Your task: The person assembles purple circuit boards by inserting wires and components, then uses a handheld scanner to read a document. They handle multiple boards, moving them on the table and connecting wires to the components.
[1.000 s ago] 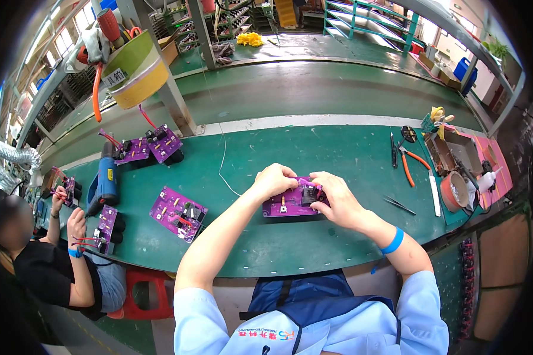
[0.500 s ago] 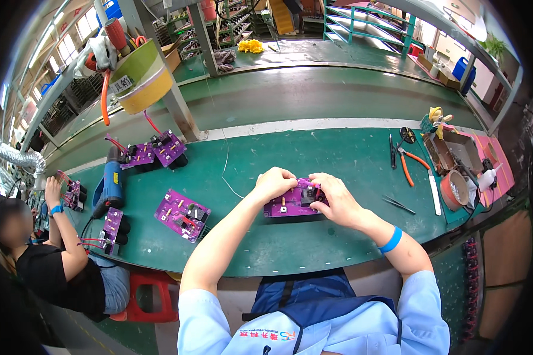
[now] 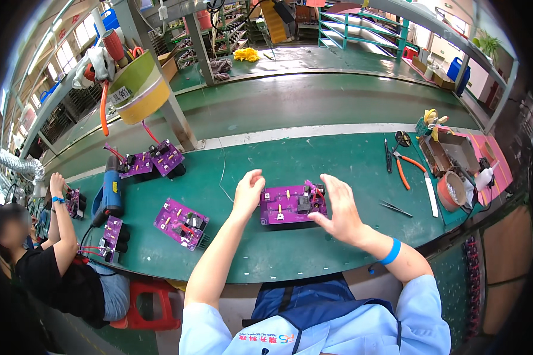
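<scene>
A purple circuit board (image 3: 272, 207) with black, white and yellow parts lies on the green bench in front of me. Just off its left edge is my left hand (image 3: 247, 192), fingers loosely bent and slightly apart, with nothing seen in them. My right hand (image 3: 342, 210) is open at the board's right end, thumb spread from the straightened fingers. Its thumb is close to the board's right edge; whether it touches I cannot tell. Another purple board (image 3: 177, 222) lies on the bench to the left, with black, finned parts at its lower right.
Tweezers (image 3: 395, 209), orange-handled pliers (image 3: 401, 173) and a pinkish pot (image 3: 450, 192) are on the right. Further left are a blue heat gun (image 3: 111, 188) and several purple boards with red wires. A co-worker in black (image 3: 56, 257) sits at far left. A yellow-green bin (image 3: 141, 92) hangs above.
Both hands have come away from the board: the left has moved off to its left, while the right has opened and straightened its fingers. The board now shows more fully.
</scene>
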`<action>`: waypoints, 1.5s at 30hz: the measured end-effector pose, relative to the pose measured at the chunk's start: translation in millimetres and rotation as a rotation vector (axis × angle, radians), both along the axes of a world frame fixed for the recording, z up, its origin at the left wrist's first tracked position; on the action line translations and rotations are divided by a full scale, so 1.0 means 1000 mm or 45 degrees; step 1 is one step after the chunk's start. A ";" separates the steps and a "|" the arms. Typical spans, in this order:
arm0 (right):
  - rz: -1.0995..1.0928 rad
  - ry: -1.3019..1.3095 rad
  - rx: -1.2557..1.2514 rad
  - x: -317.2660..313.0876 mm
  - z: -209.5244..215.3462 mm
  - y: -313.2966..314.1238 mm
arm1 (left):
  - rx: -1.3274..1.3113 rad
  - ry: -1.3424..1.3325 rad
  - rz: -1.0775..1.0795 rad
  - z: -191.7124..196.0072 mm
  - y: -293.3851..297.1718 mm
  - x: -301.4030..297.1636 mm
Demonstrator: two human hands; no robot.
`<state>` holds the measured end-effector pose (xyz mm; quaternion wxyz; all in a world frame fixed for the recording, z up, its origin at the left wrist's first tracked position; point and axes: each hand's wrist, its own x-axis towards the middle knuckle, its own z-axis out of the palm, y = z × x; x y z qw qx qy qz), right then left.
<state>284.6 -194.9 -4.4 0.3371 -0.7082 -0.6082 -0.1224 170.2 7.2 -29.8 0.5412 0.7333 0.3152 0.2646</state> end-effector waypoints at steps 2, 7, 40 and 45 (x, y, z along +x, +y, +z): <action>0.043 -0.038 -0.055 -0.011 0.005 0.006 | -0.275 -0.059 -0.087 -0.004 -0.006 -0.010; 0.107 -0.498 -0.530 -0.012 0.010 0.036 | -0.725 -0.358 -0.337 -0.031 -0.009 -0.018; 0.897 1.957 -0.992 0.084 0.001 0.011 | -0.792 -0.425 -0.676 -0.003 -0.061 -0.016; 0.743 2.162 -0.766 0.088 -0.018 0.012 | -1.030 -0.442 -0.609 -0.012 -0.065 -0.013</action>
